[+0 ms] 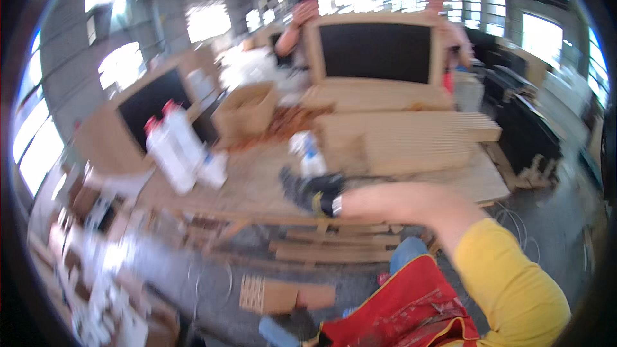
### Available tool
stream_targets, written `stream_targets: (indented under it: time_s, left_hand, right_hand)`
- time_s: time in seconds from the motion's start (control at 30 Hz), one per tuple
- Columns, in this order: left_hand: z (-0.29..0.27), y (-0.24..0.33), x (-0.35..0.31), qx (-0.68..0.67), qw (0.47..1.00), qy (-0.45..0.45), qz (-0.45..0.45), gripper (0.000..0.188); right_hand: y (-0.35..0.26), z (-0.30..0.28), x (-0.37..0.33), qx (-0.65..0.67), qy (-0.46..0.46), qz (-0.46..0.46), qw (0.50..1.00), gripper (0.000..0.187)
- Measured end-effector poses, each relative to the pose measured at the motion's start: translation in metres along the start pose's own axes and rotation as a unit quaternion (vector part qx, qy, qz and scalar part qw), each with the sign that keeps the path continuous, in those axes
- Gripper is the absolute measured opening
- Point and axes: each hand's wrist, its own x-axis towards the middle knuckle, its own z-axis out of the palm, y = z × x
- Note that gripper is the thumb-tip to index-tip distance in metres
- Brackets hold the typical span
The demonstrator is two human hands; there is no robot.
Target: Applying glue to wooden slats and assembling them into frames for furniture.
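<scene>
My right hand (312, 193), in a dark work glove, reaches leftward over the front edge of the wooden table (250, 177). Motion smears its fingers, so I cannot tell whether they are open or closed. Directly beyond the glove is a small white bottle with a blue mark (310, 154); whether they touch is unclear. Two larger white bottles with red caps (172, 144) stand further left, beside a smaller white container (213, 168). I cannot make out my left hand.
Ribbed tan boards (402, 141) are stacked on the table's right half. An open cardboard box (245, 110) stands near reddish-brown scraps (289, 122). Across the table, two people hold a wood-framed black panel (376, 51). Wooden slats (334, 244) lie beneath the front edge.
</scene>
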Motion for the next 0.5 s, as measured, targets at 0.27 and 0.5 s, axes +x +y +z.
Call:
stream_targets:
  time_s: [0.27,0.5]
  left_hand:
    - [-0.032,0.009,-0.018,0.151,0.986,-0.022,0.07,0.07]
    - [-0.064,-0.017,-0.017,0.307,0.924,-0.187,0.128,0.097]
  right_hand:
    - [0.013,0.068,0.033,0.094,0.008,0.092,0.991,0.036]
    - [0.009,0.04,0.012,0.158,0.153,0.147,0.964,0.028]
